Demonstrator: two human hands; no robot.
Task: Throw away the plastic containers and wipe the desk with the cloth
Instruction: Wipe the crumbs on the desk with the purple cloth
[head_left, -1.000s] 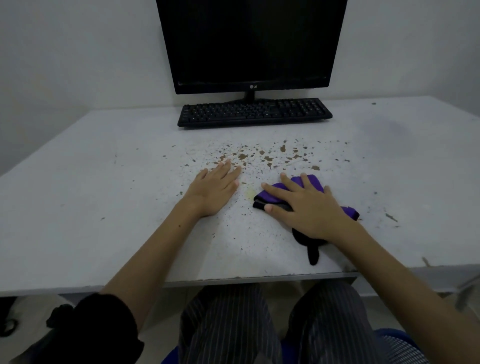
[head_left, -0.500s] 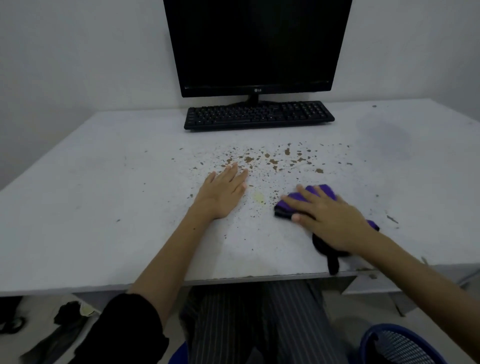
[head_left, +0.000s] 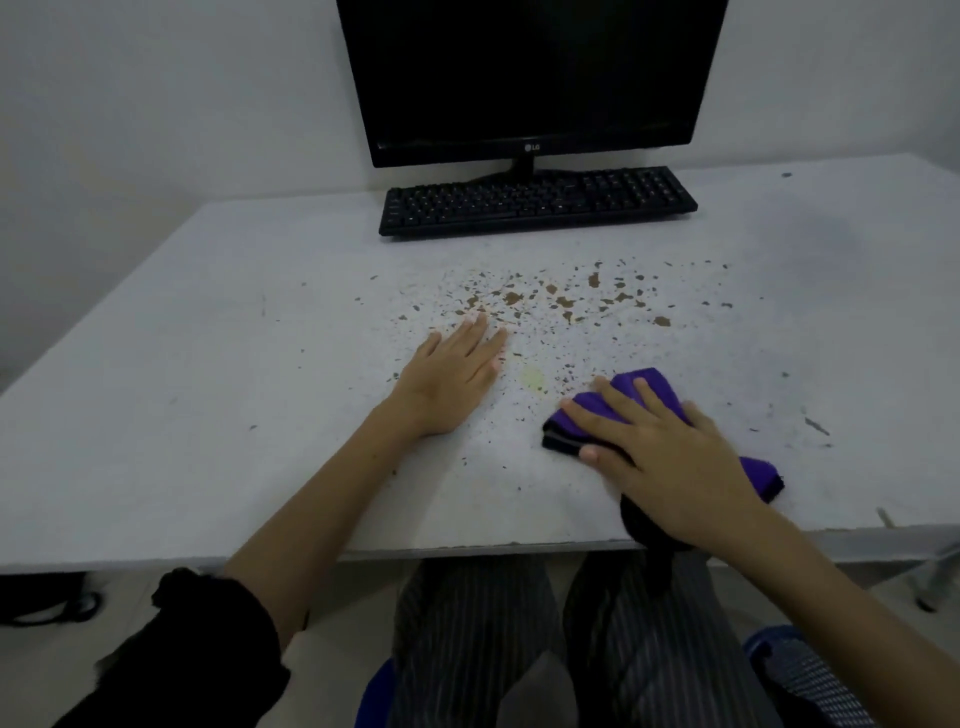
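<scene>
No containers on the desk (head_left: 218, 395) so I'd say I'm on the wiping step: right hand (head_left: 670, 462) pressing flat-fingered on the cloth (head_left: 641, 387) near the front edge, left hand (head_left: 452, 374) flat and empty, next sweep toward those brown specks (head_left: 563, 301).

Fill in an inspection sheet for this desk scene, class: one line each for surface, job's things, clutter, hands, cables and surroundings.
Surface: pale desk, speckled with brown crumbs and a yellowish stain near the middle.
Job's things: purple and black cloth near the front edge; plastic containers, nothing seen.
Clutter: black keyboard and dark monitor at the back.
Hands: left hand flat on the desk, fingers straight; right hand pressing on the cloth with fingers spread.
Cables: nothing seen on the desk.
Surroundings: bare wall behind; blue mesh basket on the floor at the right.
</scene>
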